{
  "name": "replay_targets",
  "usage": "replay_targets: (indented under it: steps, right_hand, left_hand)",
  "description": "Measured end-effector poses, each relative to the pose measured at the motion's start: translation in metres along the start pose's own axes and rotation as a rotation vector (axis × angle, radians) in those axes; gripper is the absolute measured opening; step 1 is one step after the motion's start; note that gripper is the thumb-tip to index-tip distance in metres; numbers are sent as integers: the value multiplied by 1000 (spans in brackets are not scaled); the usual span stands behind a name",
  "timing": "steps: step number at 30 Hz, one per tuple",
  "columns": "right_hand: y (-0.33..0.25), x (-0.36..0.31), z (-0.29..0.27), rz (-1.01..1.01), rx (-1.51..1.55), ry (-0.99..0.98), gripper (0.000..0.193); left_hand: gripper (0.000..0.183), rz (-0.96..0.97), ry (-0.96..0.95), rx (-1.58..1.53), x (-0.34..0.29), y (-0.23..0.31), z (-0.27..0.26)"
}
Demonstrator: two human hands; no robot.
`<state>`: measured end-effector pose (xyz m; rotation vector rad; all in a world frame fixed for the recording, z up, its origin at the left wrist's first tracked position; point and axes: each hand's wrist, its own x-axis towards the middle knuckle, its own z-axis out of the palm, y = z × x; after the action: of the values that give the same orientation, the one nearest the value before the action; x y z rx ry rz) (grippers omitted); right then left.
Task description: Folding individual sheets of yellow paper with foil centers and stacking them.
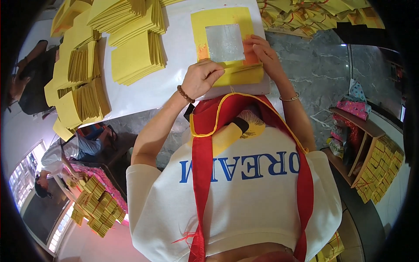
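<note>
A yellow joss paper sheet (214, 16) with a silver foil square (224, 41) and orange patches at its sides lies on the white table in front of me. Its near edge is turned up into a folded flap (240, 75). My left hand (200, 78) is closed in a pinch on the left end of that fold. On the sheet's right edge rests my right hand (267, 54), fingers stretched out and touching the orange patch. Whether more sheets lie underneath, I cannot tell.
Folded yellow paper stacks (137, 59) fill the left of the white table (126, 98). More tied yellow bundles (314, 17) lie at the far right. A wooden shelf (360, 126) stands on the right. Another person (65, 150) works at lower left beside yellow bundles (98, 205).
</note>
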<state>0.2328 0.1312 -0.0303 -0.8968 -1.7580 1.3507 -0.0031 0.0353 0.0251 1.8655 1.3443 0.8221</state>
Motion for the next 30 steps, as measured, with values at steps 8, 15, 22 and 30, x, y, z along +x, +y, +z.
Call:
replay_targets:
  steps: [8,15,22,30]
  right_hand:
    - [-6,1,3,50,24,7,26]
    - [-2,1,4,62,70,34,26]
    - [-5,2,-2,25,-7,-55,25]
    - [-6,-4,-1,-184,-321,-145,25]
  left_hand:
    - [17,-314,-38,-178,2,1,-1]
    - [17,-325,-40,-215,5,-2,-2]
    - [15,-358,-51,-280,7,-7,-2]
    - [21,-432,-124,-354,9,-6,-18]
